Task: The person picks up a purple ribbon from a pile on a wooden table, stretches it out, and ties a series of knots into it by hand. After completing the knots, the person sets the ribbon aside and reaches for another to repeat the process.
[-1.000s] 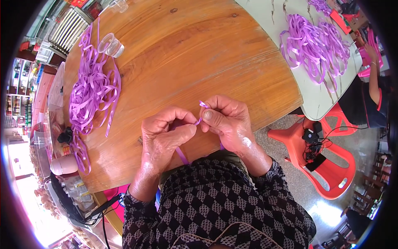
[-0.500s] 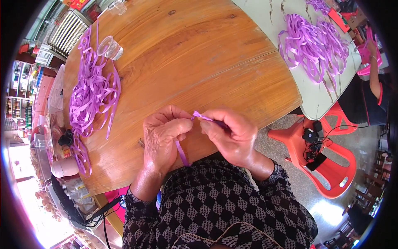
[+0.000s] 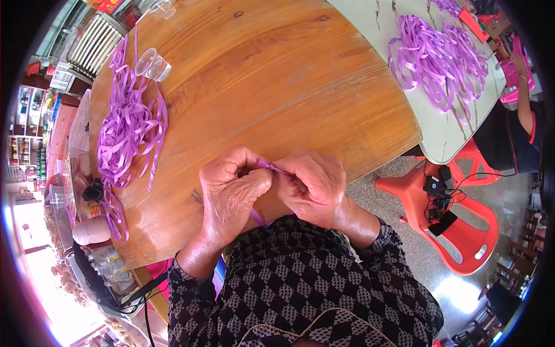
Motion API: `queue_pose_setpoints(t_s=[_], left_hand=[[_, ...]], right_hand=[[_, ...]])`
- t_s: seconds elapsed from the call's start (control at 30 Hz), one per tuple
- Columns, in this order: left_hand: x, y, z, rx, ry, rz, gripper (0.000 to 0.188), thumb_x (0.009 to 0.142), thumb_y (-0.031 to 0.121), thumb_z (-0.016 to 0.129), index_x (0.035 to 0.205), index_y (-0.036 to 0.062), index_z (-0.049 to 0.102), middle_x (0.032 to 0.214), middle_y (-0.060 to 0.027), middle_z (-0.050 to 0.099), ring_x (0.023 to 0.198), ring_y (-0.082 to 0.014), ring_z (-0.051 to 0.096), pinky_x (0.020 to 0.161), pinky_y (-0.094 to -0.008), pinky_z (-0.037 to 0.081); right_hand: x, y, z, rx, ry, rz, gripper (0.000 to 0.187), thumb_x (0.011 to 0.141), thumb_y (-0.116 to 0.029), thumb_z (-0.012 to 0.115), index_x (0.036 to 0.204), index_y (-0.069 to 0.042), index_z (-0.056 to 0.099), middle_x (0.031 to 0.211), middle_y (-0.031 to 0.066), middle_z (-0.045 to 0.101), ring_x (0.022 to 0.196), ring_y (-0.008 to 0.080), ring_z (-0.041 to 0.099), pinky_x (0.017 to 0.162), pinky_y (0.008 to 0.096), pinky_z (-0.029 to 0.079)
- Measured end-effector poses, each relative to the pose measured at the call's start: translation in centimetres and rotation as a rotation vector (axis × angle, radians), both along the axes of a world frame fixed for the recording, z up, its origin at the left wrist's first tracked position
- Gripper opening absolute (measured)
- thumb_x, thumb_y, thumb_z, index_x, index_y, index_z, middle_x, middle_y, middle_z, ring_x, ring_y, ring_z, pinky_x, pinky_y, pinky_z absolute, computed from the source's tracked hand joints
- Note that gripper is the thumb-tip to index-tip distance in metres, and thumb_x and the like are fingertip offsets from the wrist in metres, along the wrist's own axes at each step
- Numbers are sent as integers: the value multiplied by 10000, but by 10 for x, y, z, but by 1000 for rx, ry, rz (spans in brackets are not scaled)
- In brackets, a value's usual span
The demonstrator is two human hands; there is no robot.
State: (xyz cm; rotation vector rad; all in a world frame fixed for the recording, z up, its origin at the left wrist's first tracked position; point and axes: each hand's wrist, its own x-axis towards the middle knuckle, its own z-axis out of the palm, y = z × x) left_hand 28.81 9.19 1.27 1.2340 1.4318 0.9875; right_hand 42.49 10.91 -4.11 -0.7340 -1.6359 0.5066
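Both hands meet just above the near edge of the wooden table (image 3: 277,75), pinching one purple ribbon (image 3: 266,164). My left hand (image 3: 234,188) grips it between thumb and curled fingers. Close beside it, my right hand (image 3: 312,185) holds the ribbon on the other side, fingers folded in. A short stretch with what looks like a small knot or loop shows between the two. The ribbon's tail hangs below my left hand toward my lap. My palms hide the rest of it.
A heap of purple ribbon (image 3: 124,139) lies along the table's left side, near a clear plastic cup (image 3: 153,65). More ribbon (image 3: 436,63) is piled on a white marbled table (image 3: 442,147) at right. A red plastic chair (image 3: 468,248) holds black cables. Another person's arm (image 3: 523,98) shows far right.
My hands have come closer together. My right hand has shifted slightly left and its fingers have turned inward over the ribbon.
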Motion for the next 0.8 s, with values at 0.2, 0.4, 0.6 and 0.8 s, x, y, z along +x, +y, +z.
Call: queue_pose_setpoints(t_s=[0.2,0.4,0.6,0.8], left_hand=[[0,3,4,-71,-26,-65,28,709,6,565,705,-21,563,642,23,532,575,-16,445,521,-164,366],[3,-3,0,16,-53,22,14,766,-18,594,771,-30,588,672,25,543,594,-18,465,495,-183,380],[-5,-3,-8,625,544,-119,177,662,-71,615,823,-8,578,709,-61,575,597,-144,546,507,-236,425],[-9,10,0,917,890,-379,266,582,-45,609,843,-42,559,700,-93,532,575,-219,545,468,-280,438]], right_hand=[[0,-2,1,-112,107,-12,157,618,115,565,709,-13,563,553,57,490,453,139,475,423,240,362],[0,-7,5,-632,341,145,90,693,67,566,643,-7,555,583,-45,481,555,-2,402,470,169,322],[-3,-7,6,-808,429,225,71,722,55,570,677,2,556,613,-53,497,582,-9,422,486,156,346],[-5,-9,2,-709,325,159,75,731,52,571,681,0,550,624,-43,514,603,-9,443,509,151,379]])
